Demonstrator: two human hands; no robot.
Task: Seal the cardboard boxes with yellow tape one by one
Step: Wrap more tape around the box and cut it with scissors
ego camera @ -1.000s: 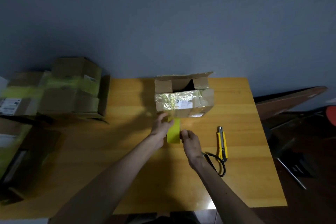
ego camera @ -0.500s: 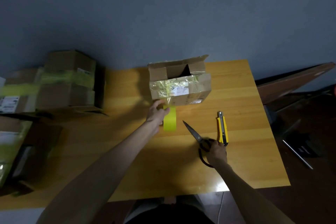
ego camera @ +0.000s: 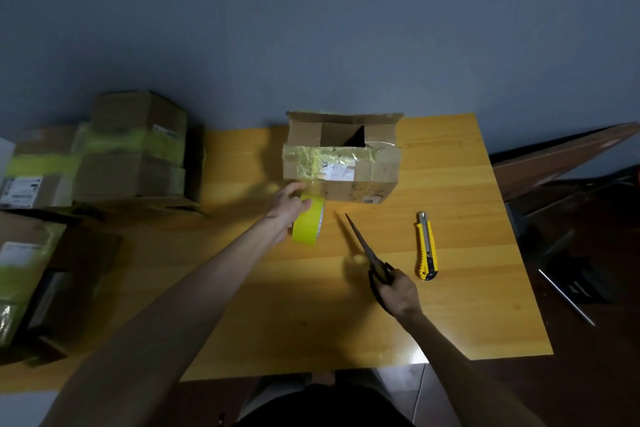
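Yellow tape roll (ego camera: 309, 224) sits just in front of the cardboard box's (ego camera: 360, 180) near-left corner. Left hand (ego camera: 289, 204) grips its upper side, fingers curled over it. Roll is bright yellow-green w/ pale side edge. Box at far edge of table (ego camera: 467, 305): top flaps partly up, dark gap btwn them, contents can't tell; clear film + white label on front. Right hand (ego camera: 400, 293) grasps scissors (ego camera: 363, 246) by handles, blades together, tip toward roll. Yellow utility knife (ego camera: 426, 246) lies right of them. Taped boxes (ego camera: 135, 149) stacked far left.

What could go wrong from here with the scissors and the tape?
The scissors in the right hand point toward the left hand gripping the yellow tape roll, so a hasty snip might cut that hand. The cardboard box has a flap standing open; tape cut now may not seal it.
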